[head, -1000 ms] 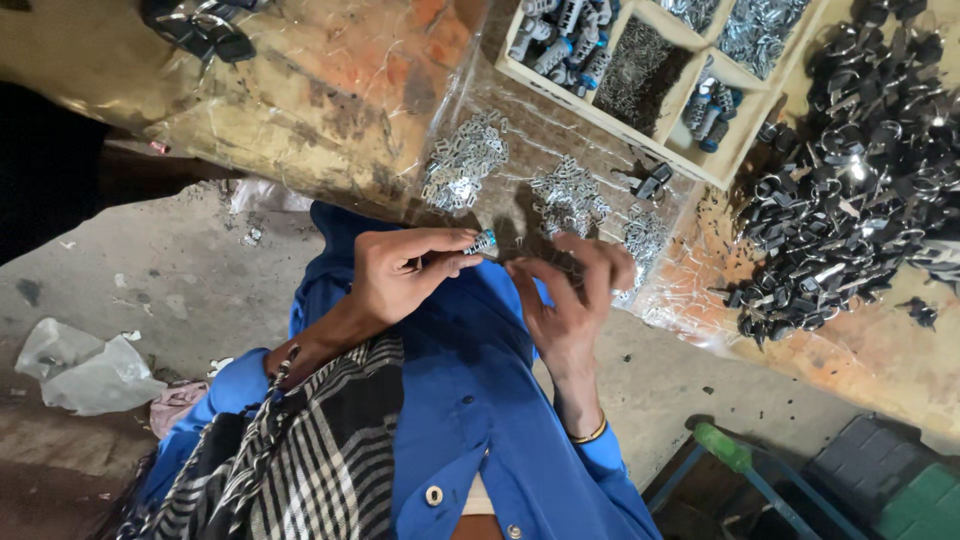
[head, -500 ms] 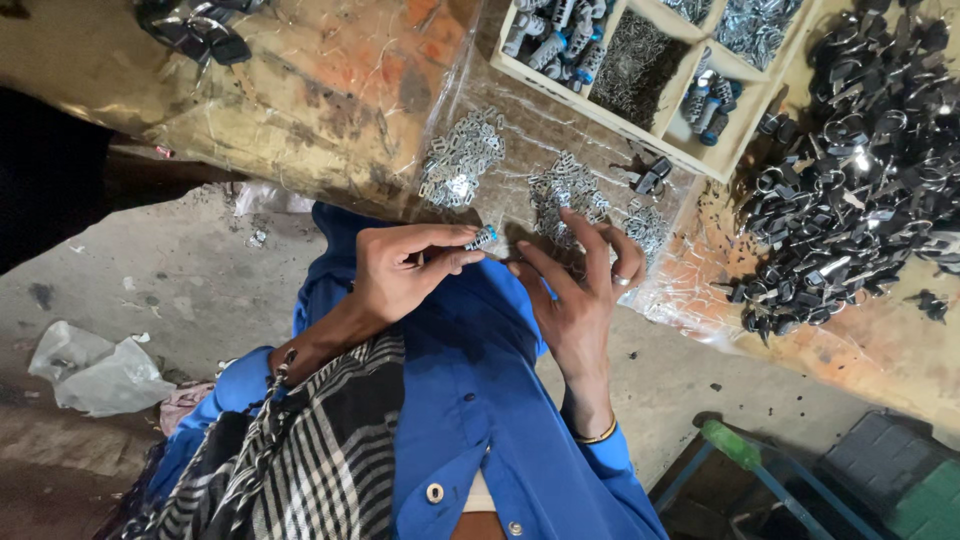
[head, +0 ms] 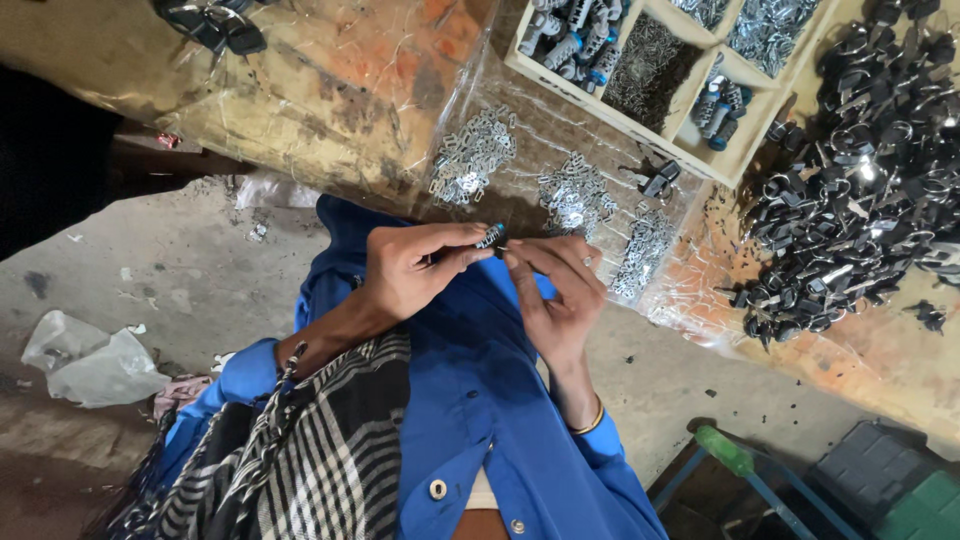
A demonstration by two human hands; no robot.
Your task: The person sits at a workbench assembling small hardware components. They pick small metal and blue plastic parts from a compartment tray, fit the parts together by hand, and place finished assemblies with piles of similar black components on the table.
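My left hand (head: 405, 272) pinches a small dark part with a blue end (head: 490, 237) between thumb and fingertips, held above my lap in front of the bench edge. My right hand (head: 555, 290), with a thin bangle at the wrist, meets it from the right, and its fingertips touch the same small part. Whether the right hand holds a second piece is too small to tell. Both hands are over my blue shirt (head: 470, 400), and a striped black and white cloth (head: 310, 450) hangs at the lower left.
On the bench, a clear plastic sheet (head: 690, 290) carries piles of small silver clips (head: 472, 155). Behind it stands a divided wooden tray (head: 655, 65) of parts. A heap of black parts (head: 860, 190) lies at the right. A crumpled plastic bag (head: 85, 355) is on the floor.
My right hand's fingers have closed in on the small part in my left hand. The left hand has barely moved.
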